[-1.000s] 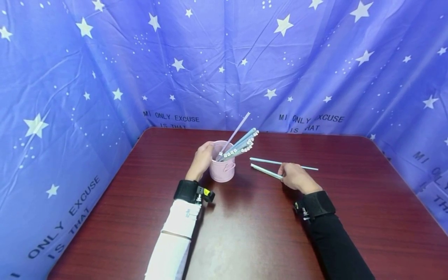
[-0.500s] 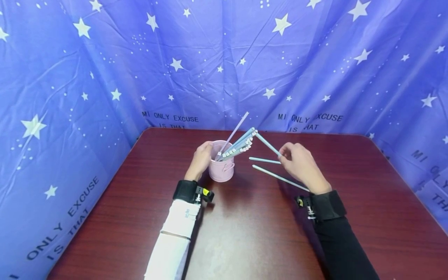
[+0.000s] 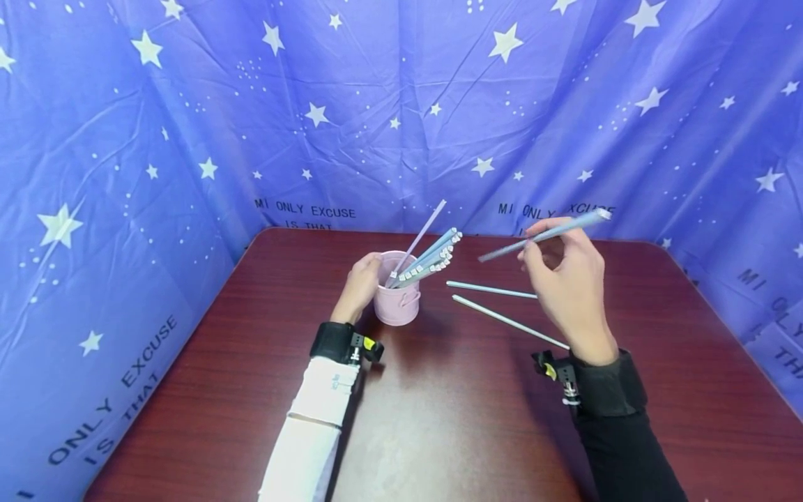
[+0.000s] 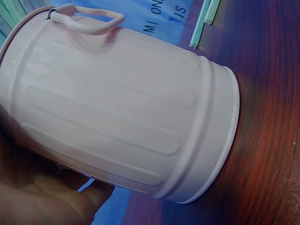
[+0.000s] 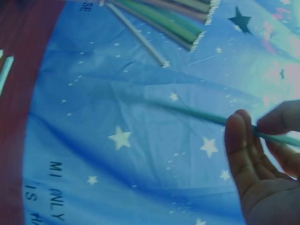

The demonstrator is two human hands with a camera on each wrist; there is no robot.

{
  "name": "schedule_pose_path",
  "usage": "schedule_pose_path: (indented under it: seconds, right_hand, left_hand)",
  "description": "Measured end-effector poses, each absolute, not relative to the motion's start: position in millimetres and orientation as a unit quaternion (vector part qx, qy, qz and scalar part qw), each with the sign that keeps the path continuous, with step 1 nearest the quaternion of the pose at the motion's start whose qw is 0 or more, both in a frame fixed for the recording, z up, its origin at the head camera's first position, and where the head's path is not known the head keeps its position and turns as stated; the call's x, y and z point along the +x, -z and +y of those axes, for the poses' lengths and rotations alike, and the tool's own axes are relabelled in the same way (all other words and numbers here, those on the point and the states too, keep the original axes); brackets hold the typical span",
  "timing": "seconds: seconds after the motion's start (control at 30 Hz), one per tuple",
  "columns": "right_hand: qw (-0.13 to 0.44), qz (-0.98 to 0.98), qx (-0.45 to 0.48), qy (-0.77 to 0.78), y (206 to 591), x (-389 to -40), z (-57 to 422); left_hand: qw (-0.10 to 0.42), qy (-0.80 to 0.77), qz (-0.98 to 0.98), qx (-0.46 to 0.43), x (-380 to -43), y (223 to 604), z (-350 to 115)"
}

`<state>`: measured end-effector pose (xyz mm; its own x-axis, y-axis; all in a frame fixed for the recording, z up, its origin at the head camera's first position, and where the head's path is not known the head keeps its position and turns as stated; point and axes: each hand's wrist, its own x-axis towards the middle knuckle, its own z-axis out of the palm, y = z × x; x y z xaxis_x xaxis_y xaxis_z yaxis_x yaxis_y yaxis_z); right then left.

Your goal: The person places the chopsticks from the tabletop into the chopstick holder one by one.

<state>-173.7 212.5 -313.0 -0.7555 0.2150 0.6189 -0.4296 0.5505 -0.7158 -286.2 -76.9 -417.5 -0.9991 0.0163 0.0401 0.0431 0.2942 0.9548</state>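
Observation:
My left hand [image 3: 360,287] holds the left side of a small pink metal bucket [image 3: 396,308] near its rim. Several thin sticks [image 3: 433,256], pale blue and green with white square ends, lean to the right out of it, along with a lilac one [image 3: 429,224]. Raised above the table on the right, my right hand [image 3: 574,286] pinches a thin pale blue straw-like stick [image 3: 567,226] between thumb and fingers. That stick slants, its white-tipped end up to the right. In the right wrist view its far part [image 5: 187,111] is blurred.
Two more sticks lie on the dark red wooden table [image 3: 439,390] below my right hand: a blue one [image 3: 489,288] and a greenish one [image 3: 502,318]. My right hand hides part of the blue one. Blue star-printed curtains [image 3: 376,139] stand behind the table and at its sides.
My right hand has picked a stick up off the table, lifted it to the right and tilted its white end upward. The left hand and bucket have stayed put.

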Motion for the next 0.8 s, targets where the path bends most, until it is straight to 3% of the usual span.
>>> schedule_pose_path:
  seconds: [0.17,0.37,0.8]
  right_hand:
    - [0.360,-0.732,0.144,-0.560,303.4,-163.9,204.7]
    - [0.329,-0.678,0.253,-0.607,303.7,-160.3,194.9]
    - [0.307,-0.740,0.242,-0.547,312.5,-157.4,175.7]
  left_hand:
    - [0.009,0.594,-0.804,-0.018,-286.8,417.8,-77.0]
    - [0.007,0.593,-0.805,-0.017,-288.2,419.0,-77.9]
    - [0.011,0.593,-0.805,-0.020,-287.5,419.2,-77.4]
